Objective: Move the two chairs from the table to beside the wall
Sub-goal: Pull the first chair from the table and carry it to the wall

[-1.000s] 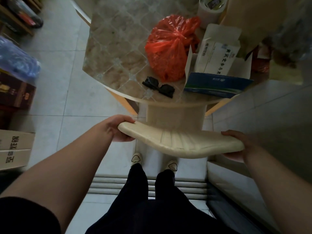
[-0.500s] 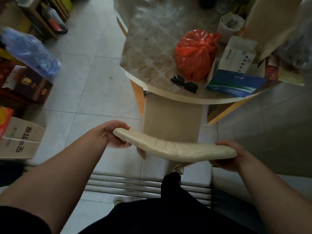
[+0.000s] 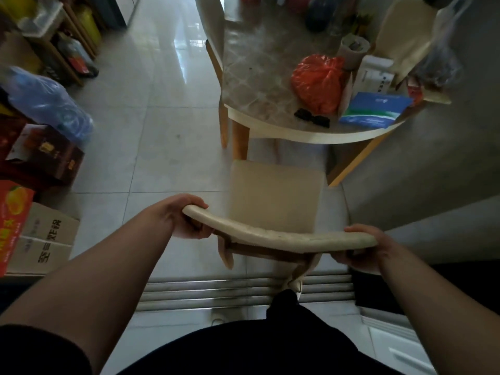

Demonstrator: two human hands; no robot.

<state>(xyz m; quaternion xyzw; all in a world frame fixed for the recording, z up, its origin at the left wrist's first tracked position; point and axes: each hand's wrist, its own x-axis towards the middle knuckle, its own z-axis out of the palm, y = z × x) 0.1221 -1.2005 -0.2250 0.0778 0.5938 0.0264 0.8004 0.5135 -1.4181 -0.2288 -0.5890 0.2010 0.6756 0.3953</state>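
A cream padded chair stands in front of me, its whole seat out from under the table. My left hand grips the left end of its curved backrest and my right hand grips the right end. A second chair with wooden legs sits pushed in at the table's far left side. A grey wall runs along the right.
On the table lie a red plastic bag, black sunglasses, a blue-and-white box and other clutter. Cartons and a large water bottle line the left. A metal door track crosses the floor at my feet.
The chair has slid back toward me, out from under the table, so its full seat now shows. I have stepped backward; both hands kept their hold on the backrest.
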